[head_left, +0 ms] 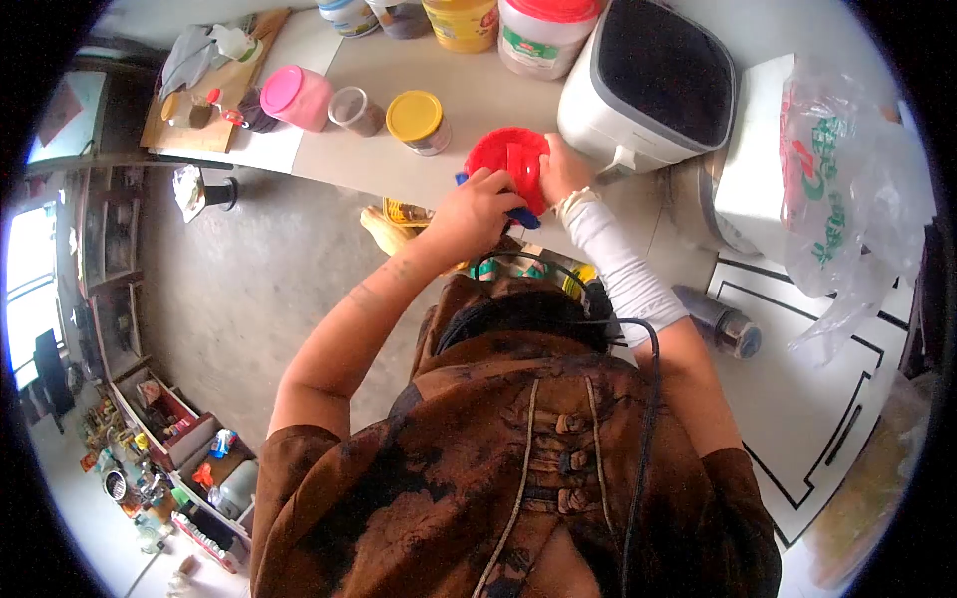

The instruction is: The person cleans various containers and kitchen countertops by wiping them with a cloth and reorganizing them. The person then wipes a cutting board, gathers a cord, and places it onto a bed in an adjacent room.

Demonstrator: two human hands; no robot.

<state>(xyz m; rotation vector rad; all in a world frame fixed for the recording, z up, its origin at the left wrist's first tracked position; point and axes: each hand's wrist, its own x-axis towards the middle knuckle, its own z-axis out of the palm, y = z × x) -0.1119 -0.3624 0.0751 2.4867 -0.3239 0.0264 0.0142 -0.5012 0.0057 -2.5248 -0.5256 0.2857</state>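
Observation:
A red plastic container [493,149] with an open top is held tilted at the front edge of the counter. My right hand [566,171], its wrist and forearm in a white sleeve, grips the container's right rim. Against its near side, my left hand [471,211] is closed on a blue cloth [522,216]; only bits of the cloth show past the fingers. The container's underside is hidden from view. Just to the left stands a tub with a yellow lid [415,116].
Along the counter [344,164] stand a clear cup [355,112], a pink-lidded jar [296,98] and several tubs at the back. A white bin with a dark lid [648,85] is close on the right. A bottle [720,324] lies by my right elbow.

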